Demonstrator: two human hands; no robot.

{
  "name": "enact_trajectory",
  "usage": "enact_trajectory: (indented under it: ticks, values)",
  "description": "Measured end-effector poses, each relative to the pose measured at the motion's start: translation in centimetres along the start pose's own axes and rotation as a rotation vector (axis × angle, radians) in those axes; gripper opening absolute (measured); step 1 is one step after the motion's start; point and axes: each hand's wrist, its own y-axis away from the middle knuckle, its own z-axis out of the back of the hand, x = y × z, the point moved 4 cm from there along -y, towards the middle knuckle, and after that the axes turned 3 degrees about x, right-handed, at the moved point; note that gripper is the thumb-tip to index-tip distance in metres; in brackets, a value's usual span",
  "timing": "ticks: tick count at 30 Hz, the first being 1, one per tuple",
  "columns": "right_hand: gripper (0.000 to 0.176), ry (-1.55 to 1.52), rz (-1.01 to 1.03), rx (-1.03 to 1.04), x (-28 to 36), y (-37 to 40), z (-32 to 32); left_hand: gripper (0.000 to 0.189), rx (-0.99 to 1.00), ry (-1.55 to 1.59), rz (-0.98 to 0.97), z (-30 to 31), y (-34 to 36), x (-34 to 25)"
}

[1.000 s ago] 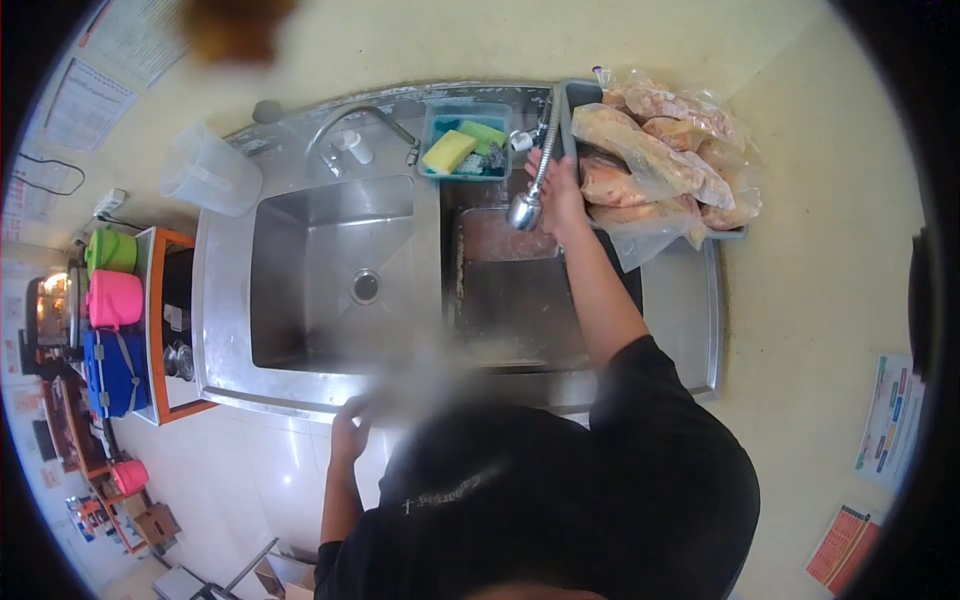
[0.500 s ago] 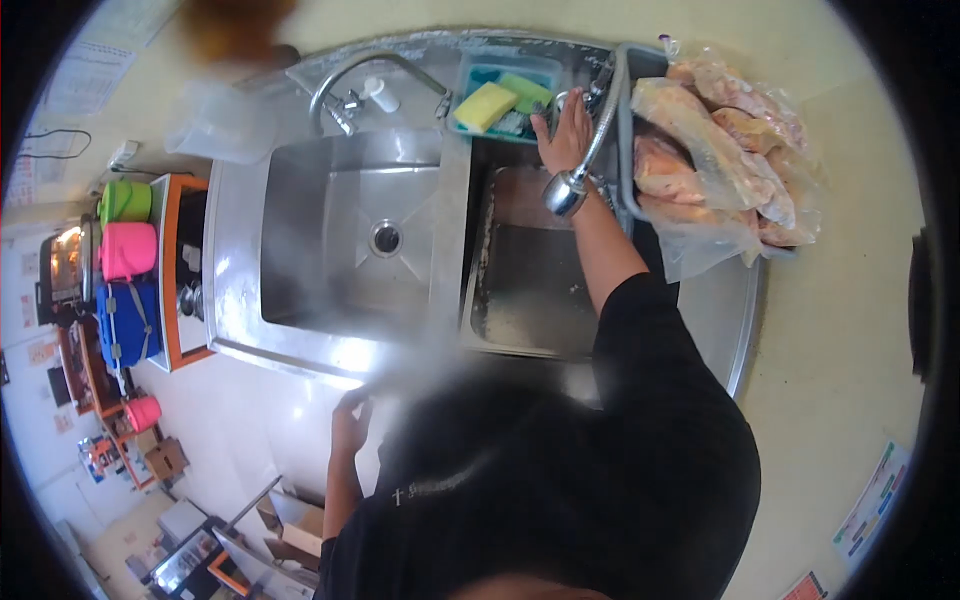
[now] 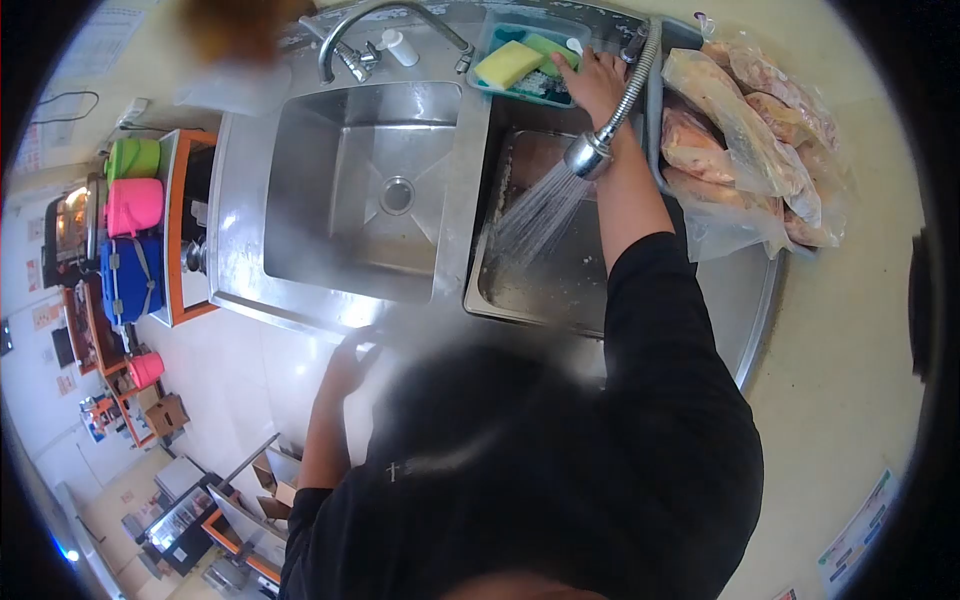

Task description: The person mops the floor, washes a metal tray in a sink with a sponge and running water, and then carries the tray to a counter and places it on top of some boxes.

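Observation:
My right hand (image 3: pixel 600 85) reaches to the back of the sink, its thumb and fingers around the tap handle (image 3: pixel 574 46), which is partly hidden. Beside my right wrist hangs a chrome spray head (image 3: pixel 588 155) on a flexible hose (image 3: pixel 640 85), spraying water. Below the spray is a rectangular metal pan (image 3: pixel 485 303) in the right basin, with water and small white bits in it. Near the sink's front edge (image 3: pixel 300 308), my left hand (image 3: pixel 350 362) is loosely open with nothing visible in it; haze blurs its fingers.
A plastic tub (image 3: pixel 530 96) holds a yellow sponge (image 3: pixel 508 65) and a green one (image 3: pixel 553 52). Bags of raw meat (image 3: pixel 745 140) are piled at the right in a grey container (image 3: pixel 655 130). The left basin (image 3: pixel 400 245) has a curved faucet (image 3: pixel 400 8) behind it.
Water now streams from the spray head, which was dry before. My right hand has stayed at the tap, its fingers more bent. The view has shifted slightly.

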Motion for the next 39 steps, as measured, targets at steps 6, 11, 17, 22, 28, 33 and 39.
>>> enact_trajectory:
  ticks: [6, 11, 17, 22, 28, 33, 39]
  values:
    - [0.076, -1.395, 0.036, 0.043, -1.4, 3.6, 2.7, 0.037, -0.082, 0.152, 0.051, -0.4, 0.6, 3.7]
    - [0.05, -1.874, 0.232, 0.247, 0.3, 14.9, 8.3, 0.03, -0.237, 0.033, -0.008, -1.3, -0.3, 4.9]
    - [0.042, -0.926, 0.092, -0.155, -1.4, 17.2, 9.8, 0.032, -0.423, -0.267, 0.057, 0.8, -3.1, 2.8]
    - [0.057, -0.34, 0.271, -0.62, 6.9, 21.7, 15.7, 0.041, -0.721, -0.33, 0.078, 0.4, -4.3, 4.2]
    - [0.068, -0.499, 0.26, -0.029, 13.0, 9.1, 6.5, 0.04, -0.773, -0.291, 0.065, 0.6, -4.1, 5.1]
    - [0.105, 0.036, 0.032, 0.331, 12.2, -1.1, -1.8, 0.042, -0.756, -0.267, 0.055, 1.3, -4.2, 5.2]
    - [0.108, 0.286, 0.146, 0.495, 10.6, -4.8, -6.2, 0.044, -0.724, -0.228, 0.096, 1.9, -4.4, 5.1]
